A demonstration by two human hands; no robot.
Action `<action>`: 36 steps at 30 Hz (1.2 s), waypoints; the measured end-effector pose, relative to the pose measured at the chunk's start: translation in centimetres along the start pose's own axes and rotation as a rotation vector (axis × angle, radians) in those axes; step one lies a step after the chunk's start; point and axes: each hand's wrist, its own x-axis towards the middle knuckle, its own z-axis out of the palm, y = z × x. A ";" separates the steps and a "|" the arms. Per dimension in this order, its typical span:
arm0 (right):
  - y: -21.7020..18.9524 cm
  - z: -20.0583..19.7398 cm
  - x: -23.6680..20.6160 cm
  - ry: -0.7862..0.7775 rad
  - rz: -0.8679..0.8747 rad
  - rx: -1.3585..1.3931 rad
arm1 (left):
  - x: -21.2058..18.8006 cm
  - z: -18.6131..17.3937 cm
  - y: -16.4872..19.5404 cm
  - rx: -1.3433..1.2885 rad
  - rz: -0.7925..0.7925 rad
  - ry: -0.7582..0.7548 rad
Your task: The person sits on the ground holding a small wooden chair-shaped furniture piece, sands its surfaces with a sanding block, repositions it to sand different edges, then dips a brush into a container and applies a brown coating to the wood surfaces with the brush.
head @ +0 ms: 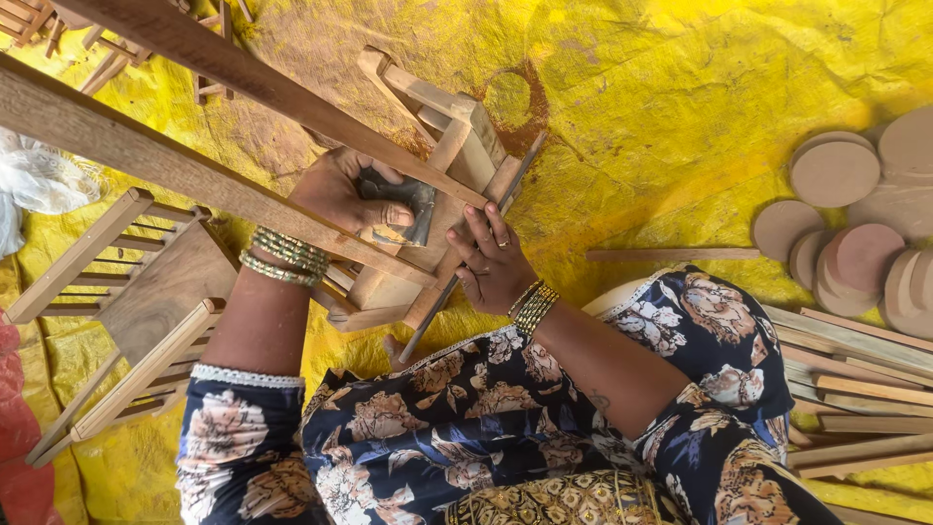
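I look down at a small wooden frame piece [457, 156] lying on a yellow tarp [680, 87] in front of my lap. My left hand [342, 192] grips a dark folded piece of sandpaper [403, 204] and presses it on the wood. My right hand [491, 264] rests with spread fingers on the frame's near edge, steadying it. Two long wooden beams [194, 175] cross above my left hand and partly hide it. Both wrists wear bangles.
A small wooden chair-like piece [146, 292] lies at the left. Round wooden discs [846, 224] are piled at the right, with a stack of wooden slats [855, 389] below them. A loose thin stick [671, 255] lies on the tarp. More wooden pieces [107, 49] sit top left.
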 end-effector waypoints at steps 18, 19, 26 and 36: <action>0.2 -0.2 0.0 0.044 -0.023 0.001 | 0.4 1.8 2.4 0.357 0.257 -0.076; 0.2 -0.2 0.0 0.041 -0.025 0.001 | 0.7 1.6 1.9 0.320 0.167 -0.118; 0.4 0.3 0.0 0.040 -0.029 -0.020 | 2.6 -0.4 -0.4 0.175 -0.003 -0.199; 0.3 0.4 0.2 0.039 -0.021 -0.012 | 1.2 0.2 0.4 0.135 -0.261 -0.125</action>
